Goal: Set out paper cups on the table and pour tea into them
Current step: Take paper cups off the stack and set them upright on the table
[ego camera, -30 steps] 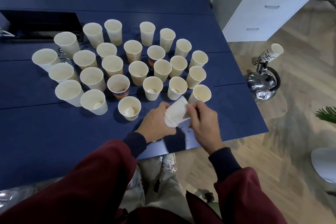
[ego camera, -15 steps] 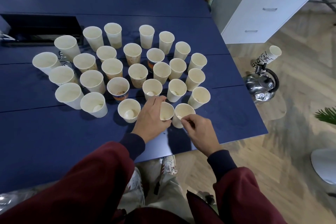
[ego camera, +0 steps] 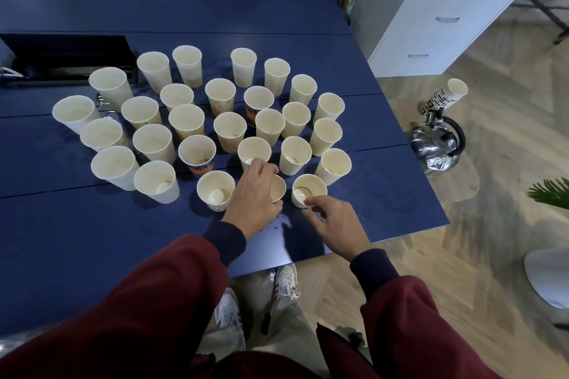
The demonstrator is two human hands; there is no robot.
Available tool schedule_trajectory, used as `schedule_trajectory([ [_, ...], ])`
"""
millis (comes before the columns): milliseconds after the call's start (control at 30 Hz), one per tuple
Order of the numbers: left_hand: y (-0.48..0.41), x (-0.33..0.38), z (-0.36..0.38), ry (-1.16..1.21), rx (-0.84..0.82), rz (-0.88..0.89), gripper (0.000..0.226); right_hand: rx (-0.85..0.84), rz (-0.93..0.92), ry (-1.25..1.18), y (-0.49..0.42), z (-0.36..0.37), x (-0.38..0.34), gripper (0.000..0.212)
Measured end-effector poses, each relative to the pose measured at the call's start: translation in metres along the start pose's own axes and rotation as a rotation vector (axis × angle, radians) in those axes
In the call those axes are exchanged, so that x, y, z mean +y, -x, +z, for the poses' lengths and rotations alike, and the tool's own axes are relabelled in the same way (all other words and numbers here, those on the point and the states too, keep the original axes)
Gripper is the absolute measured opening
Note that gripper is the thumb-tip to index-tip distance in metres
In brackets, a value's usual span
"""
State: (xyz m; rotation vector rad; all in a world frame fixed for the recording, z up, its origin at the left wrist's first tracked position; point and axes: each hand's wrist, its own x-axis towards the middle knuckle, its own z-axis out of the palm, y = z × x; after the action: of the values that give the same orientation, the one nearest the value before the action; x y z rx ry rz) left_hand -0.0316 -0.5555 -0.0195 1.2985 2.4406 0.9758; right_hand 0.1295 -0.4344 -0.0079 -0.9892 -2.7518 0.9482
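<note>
Your left hand (ego camera: 255, 197) grips one paper cup (ego camera: 277, 187) on the blue table (ego camera: 92, 240). Your right hand (ego camera: 334, 226) touches the near rim of the neighbouring cup (ego camera: 309, 186); whether it pinches, I cannot tell.

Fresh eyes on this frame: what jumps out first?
A dense cluster of paper cups crowds the blue table. At its near edge the left hand grips one cup while the right hand pinches the rim of the neighbouring cup. A shiny steel kettle sits on the floor to the right.
</note>
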Motion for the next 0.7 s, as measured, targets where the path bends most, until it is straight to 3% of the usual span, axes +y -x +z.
schedule_trajectory([
  [133, -0.006, 0.008, -0.002, -0.042, 0.044, 0.075, 0.065, 0.072, -0.050, -0.009, 0.003, -0.009, 0.000, 0.025],
  [367, -0.043, 0.048, -0.004, 0.006, 0.247, 0.129, 0.038, 0.244, -0.151, -0.092, -0.018, -0.051, 0.018, 0.009],
  [700, -0.144, 0.132, 0.052, 0.011, 0.211, 0.045, 0.014, 0.298, -0.213, -0.183, -0.086, -0.146, 0.109, 0.008],
])
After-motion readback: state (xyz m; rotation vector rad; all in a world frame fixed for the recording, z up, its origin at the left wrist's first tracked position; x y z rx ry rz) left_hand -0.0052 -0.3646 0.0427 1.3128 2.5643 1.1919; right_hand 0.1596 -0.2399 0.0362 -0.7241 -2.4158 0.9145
